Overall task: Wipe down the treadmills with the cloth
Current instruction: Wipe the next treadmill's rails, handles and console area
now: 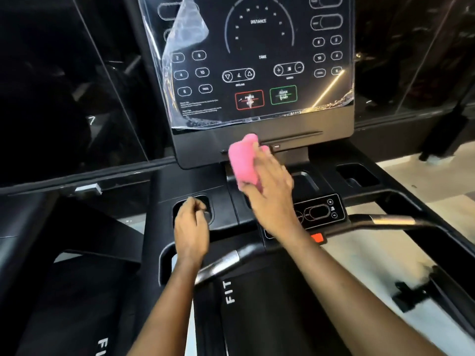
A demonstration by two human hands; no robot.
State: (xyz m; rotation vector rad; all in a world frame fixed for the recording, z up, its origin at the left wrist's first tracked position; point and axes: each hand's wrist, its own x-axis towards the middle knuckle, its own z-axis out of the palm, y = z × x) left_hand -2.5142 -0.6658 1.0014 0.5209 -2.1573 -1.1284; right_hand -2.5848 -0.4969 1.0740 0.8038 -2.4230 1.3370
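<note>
**Q:** Where is the cloth (244,160) at this step?
**A:** Centre of the frame, bunched against the lower lip of the treadmill (270,304) console (262,122). The right hand (270,186) grips it, with the fingers spread over the top and the thumb tucked at the lower edge.

**Q:** And the left hand (191,224)?
**A:** It hovers over the cup holder (208,201), left of centre, fingers loosely curled. Nothing shows in them, though the hand is blurred.

**Q:** How should the stroke be made?
**A:** Flatten the cloth so that more of it meets the surface. A bunched pad probably wipes only a narrow strip. Work along the lip in overlapping side-to-side passes, then move down to the deck below.

**Q:** Any hazards?
**A:** Two. The film (187,29) on the console is peeled at the upper left and ragged along its lower edge, so the cloth could snag it. The keypad (321,210), just right of the wrist, may respond to a press. Wipe it with a light touch.

**Q:** Progress?
**A:** Probably early. Only this console zone is being wiped, and a second treadmill (77,291) shows at the lower left.
</note>
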